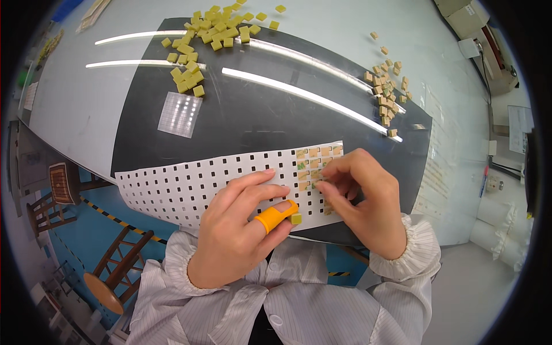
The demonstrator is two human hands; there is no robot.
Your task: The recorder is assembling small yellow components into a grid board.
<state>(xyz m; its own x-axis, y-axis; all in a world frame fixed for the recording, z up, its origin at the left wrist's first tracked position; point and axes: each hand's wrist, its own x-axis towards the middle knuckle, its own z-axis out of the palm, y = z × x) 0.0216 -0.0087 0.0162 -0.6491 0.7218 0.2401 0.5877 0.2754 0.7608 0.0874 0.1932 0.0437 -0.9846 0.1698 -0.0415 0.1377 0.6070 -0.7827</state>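
Observation:
A white sheet with rows of small dark rectangular holes lies across the near edge of the black mat. Small tan-and-green pieces fill the holes at its right end. My left hand rests on the sheet, its upper fingers stretched out. An orange finger sleeve is on one of its fingers, and a yellow-green block is pinched at the thumb tip. My right hand bends over the filled columns, thumb and forefinger closed together at the sheet; whatever they grip is hidden.
Yellow-green blocks are heaped at the far left of the black mat. Smaller tan blocks are scattered at the far right. A clear gridded square lies left of centre. Wooden stools stand on the blue floor at left.

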